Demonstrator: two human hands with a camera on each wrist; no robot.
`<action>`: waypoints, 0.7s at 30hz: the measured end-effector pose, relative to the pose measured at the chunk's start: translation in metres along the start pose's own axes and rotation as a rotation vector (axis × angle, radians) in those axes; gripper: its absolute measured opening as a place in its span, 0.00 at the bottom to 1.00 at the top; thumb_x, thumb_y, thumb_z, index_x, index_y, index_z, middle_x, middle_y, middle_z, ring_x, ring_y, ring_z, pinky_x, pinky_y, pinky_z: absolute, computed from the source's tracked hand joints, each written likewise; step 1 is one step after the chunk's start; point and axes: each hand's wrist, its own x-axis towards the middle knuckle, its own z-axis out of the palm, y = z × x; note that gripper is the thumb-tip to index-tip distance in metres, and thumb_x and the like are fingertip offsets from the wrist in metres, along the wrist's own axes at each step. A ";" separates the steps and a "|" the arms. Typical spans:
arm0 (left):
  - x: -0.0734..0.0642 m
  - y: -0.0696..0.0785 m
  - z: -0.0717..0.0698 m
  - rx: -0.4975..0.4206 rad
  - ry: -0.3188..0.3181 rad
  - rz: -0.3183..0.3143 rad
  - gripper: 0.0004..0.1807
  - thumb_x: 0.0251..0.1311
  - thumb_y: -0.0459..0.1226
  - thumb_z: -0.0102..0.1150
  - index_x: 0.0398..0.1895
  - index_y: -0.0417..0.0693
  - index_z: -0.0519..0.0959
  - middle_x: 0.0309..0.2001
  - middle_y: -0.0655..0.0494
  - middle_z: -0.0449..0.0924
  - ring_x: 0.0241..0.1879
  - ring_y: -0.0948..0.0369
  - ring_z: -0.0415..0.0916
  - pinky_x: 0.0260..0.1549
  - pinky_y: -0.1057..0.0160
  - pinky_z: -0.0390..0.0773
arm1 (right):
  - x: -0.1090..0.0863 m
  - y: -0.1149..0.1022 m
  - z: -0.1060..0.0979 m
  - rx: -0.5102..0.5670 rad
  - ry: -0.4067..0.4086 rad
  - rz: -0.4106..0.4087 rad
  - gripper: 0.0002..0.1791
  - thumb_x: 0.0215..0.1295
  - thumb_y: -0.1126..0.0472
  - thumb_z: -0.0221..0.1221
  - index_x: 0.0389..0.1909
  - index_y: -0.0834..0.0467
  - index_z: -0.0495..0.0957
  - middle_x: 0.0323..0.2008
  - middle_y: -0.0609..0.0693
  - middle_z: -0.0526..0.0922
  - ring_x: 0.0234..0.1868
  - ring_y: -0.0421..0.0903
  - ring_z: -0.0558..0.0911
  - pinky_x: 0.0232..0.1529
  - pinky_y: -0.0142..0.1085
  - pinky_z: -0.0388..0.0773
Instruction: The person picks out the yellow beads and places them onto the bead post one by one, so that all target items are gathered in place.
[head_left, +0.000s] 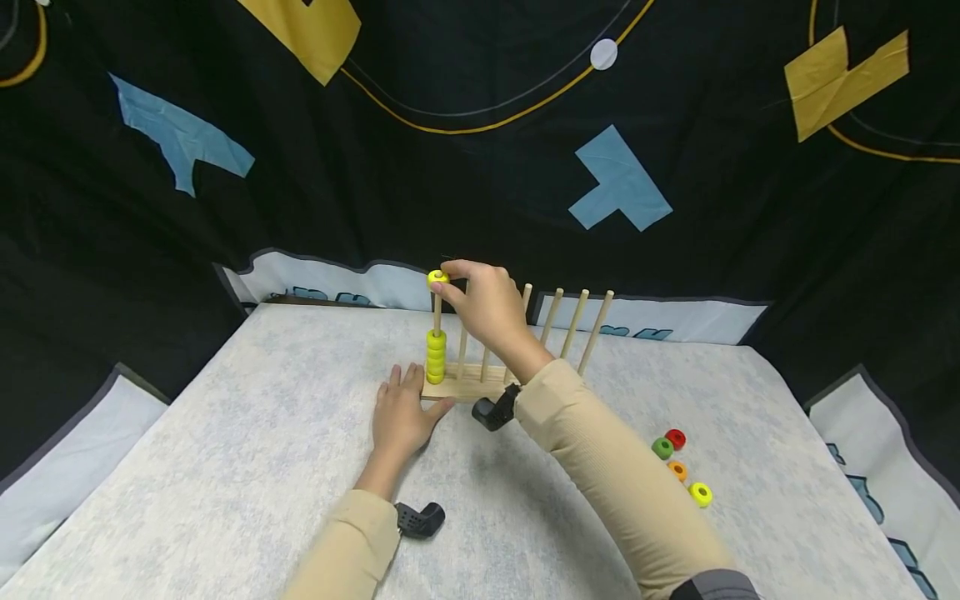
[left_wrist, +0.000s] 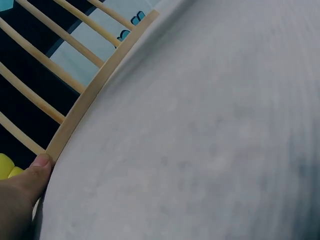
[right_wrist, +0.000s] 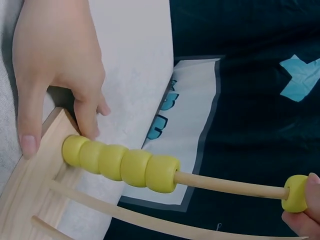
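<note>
A wooden peg rack [head_left: 468, 386] stands on the table, with a row of upright pegs. Its leftmost peg carries a stack of several yellow beads [head_left: 435, 358] at the bottom. At the top of that same peg, my right hand [head_left: 491, 308] pinches another yellow bead [right_wrist: 295, 194] between thumb and fingertips. In the right wrist view the peg's end is in this bead, well apart from the stack. My left hand [head_left: 401, 421] holds the rack's left end, thumb along the front edge and a finger at the far side. The other pegs show no beads.
Right of my right forearm lie loose beads: a red bead [head_left: 676, 438], a green bead [head_left: 662, 448], an orange bead [head_left: 678, 471] and a yellow bead [head_left: 701, 494]. A dark curtain [head_left: 450, 200] hangs behind the pale table [head_left: 300, 433].
</note>
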 end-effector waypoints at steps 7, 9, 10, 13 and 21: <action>-0.001 0.001 0.003 0.050 0.018 -0.003 0.51 0.59 0.63 0.60 0.75 0.39 0.59 0.76 0.42 0.58 0.78 0.44 0.48 0.78 0.44 0.48 | 0.001 0.005 0.002 -0.025 -0.007 -0.014 0.22 0.65 0.46 0.64 0.57 0.50 0.82 0.54 0.45 0.86 0.22 0.42 0.76 0.25 0.33 0.77; -0.001 0.000 0.003 0.057 0.021 0.004 0.51 0.60 0.63 0.60 0.75 0.39 0.59 0.76 0.42 0.59 0.78 0.43 0.49 0.77 0.44 0.48 | 0.001 0.005 0.001 -0.031 -0.005 -0.022 0.21 0.65 0.47 0.64 0.56 0.50 0.82 0.54 0.44 0.86 0.22 0.42 0.76 0.24 0.33 0.76; -0.001 0.000 0.003 0.059 0.025 0.007 0.51 0.60 0.63 0.60 0.75 0.39 0.60 0.75 0.42 0.59 0.78 0.43 0.50 0.77 0.44 0.48 | 0.001 0.005 0.001 -0.033 -0.004 -0.025 0.21 0.65 0.47 0.64 0.56 0.50 0.82 0.53 0.44 0.86 0.23 0.41 0.77 0.25 0.33 0.77; -0.001 0.000 0.003 0.063 0.034 0.016 0.51 0.59 0.64 0.59 0.75 0.39 0.60 0.75 0.41 0.60 0.77 0.43 0.51 0.77 0.44 0.49 | 0.000 0.005 0.000 -0.029 -0.005 -0.025 0.21 0.65 0.47 0.65 0.56 0.50 0.82 0.54 0.43 0.86 0.29 0.39 0.80 0.31 0.33 0.80; -0.002 0.002 0.003 0.067 0.035 0.018 0.50 0.59 0.63 0.60 0.74 0.39 0.61 0.74 0.41 0.61 0.77 0.43 0.52 0.77 0.44 0.50 | -0.005 0.007 -0.003 0.007 0.013 -0.061 0.21 0.66 0.49 0.64 0.58 0.51 0.81 0.56 0.44 0.85 0.49 0.42 0.85 0.51 0.37 0.83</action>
